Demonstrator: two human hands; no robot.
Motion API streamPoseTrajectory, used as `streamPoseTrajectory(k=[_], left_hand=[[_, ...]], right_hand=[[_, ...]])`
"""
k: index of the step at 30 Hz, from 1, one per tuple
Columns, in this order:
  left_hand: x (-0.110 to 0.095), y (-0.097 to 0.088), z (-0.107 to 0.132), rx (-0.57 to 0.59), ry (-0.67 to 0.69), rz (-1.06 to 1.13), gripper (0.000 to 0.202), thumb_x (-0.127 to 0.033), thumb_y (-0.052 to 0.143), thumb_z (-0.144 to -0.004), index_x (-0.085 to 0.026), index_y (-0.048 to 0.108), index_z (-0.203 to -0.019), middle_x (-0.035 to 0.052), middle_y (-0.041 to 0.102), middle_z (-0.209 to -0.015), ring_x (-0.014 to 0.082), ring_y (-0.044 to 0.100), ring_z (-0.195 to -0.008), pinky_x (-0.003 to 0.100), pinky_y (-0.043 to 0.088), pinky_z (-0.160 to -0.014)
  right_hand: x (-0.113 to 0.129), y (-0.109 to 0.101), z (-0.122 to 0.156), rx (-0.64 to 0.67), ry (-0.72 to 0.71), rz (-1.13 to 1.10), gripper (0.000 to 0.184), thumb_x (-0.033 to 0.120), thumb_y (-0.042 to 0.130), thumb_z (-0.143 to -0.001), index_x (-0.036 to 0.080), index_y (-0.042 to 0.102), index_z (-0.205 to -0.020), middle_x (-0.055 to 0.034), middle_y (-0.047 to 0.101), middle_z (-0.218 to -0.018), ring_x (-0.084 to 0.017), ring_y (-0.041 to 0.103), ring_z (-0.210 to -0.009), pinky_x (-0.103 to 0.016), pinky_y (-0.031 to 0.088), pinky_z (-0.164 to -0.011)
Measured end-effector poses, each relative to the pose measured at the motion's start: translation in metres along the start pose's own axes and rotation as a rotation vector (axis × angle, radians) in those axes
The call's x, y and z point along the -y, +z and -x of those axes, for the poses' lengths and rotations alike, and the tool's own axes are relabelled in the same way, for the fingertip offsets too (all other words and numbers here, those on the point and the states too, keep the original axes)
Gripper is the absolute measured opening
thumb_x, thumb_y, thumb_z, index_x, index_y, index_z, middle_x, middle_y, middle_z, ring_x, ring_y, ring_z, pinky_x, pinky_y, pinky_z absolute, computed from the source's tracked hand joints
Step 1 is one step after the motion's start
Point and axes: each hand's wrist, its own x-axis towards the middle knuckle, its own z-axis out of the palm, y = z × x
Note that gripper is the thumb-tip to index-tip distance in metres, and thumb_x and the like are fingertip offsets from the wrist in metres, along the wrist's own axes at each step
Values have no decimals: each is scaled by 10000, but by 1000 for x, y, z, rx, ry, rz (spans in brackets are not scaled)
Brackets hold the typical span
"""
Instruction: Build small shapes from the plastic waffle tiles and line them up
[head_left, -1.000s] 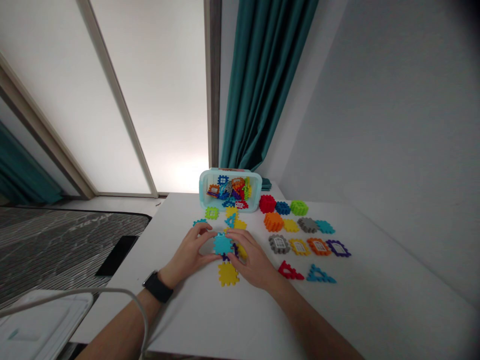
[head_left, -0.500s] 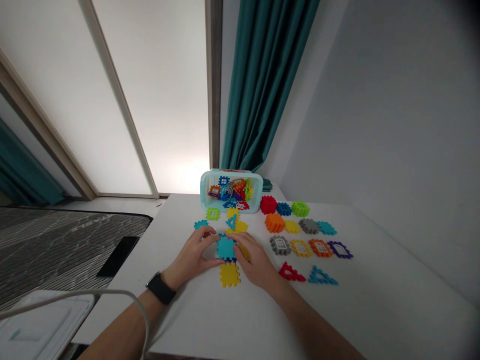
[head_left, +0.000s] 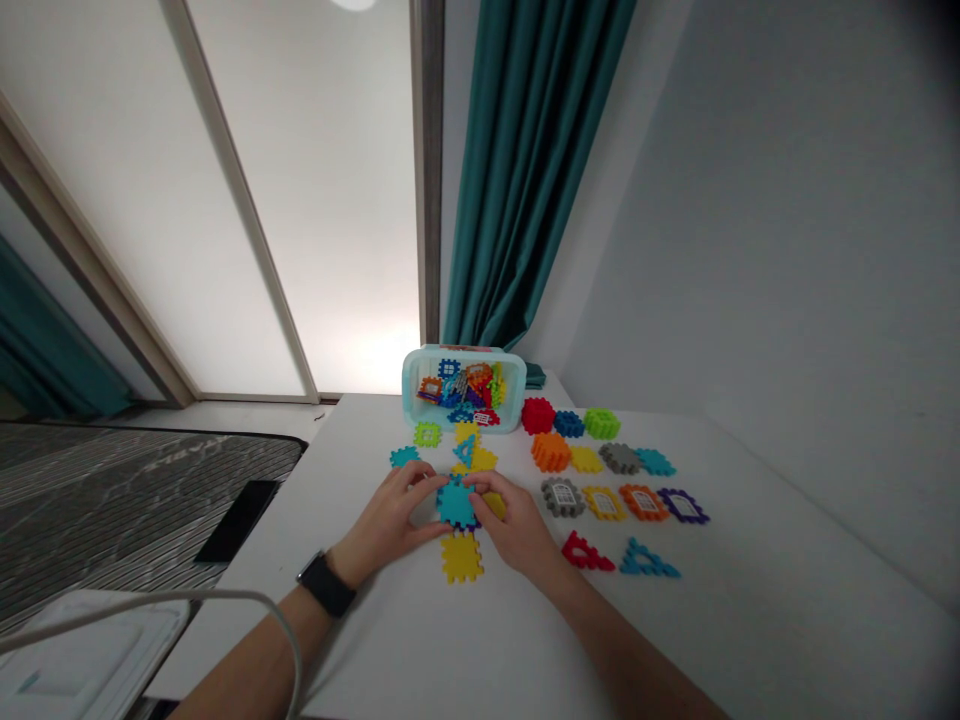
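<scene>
A light-blue square interlocking tile (head_left: 456,503) with toothed edges lies between my two hands. My left hand (head_left: 391,512) grips its left side with thumb and fingers curved around it. On the opposite side, my right hand (head_left: 510,515) pinches the tile's right edge. Just below it a strip of purple shows, mostly covered. A yellow tile (head_left: 462,557) lies in front of the blue one, and another yellow piece (head_left: 493,503) peeks out by my right fingers. Behind are more yellow tiles (head_left: 484,460) and a small blue triangle piece (head_left: 465,450).
A pale-blue bin (head_left: 411,395) of mixed pieces stands at the back. On the right lie stacks of tiles, including orange ones (head_left: 551,453), window frames (head_left: 643,502), and red (head_left: 586,552) and blue triangles (head_left: 649,560). A white cable (head_left: 247,595) crosses the lower left.
The light-blue tile has shifted and turned slightly between my fingers. Both hands stay at nearly the same place, and the whole view has moved slightly.
</scene>
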Motion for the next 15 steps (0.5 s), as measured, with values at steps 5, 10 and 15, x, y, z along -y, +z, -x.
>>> streamPoseTrajectory(k=[5, 10, 15], left_hand=[[-2, -1, -1, -21, -18, -1, 330, -353, 686, -915, -206, 610, -1200, 108, 613, -1125, 247, 606, -1040, 411, 547, -899], [1, -2, -1, -28, 7, -19, 229, -286, 552, -996, -208, 638, -1193, 101, 606, -1083, 212, 599, -966, 381, 553, -855], [4, -1, -1, -55, -1, -13, 227, -255, 520, -1010, -217, 673, -1173, 87, 617, -1028, 194, 612, -926, 335, 550, -809]], right_hand=[[-5, 2, -1, -8, 72, -108, 288, 280, 544, -907, 209, 677, -1153, -31, 673, -913, -188, 633, -822, -320, 530, -776], [-6, 3, -1, 64, 107, -208, 437, 258, 538, -901, 208, 579, -1333, 26, 590, -761, -154, 589, -701, -291, 509, -698], [-2, 6, 1, 126, 123, -239, 380, 261, 574, -894, 206, 589, -1270, 6, 669, -818, -170, 647, -773, -309, 530, -748]])
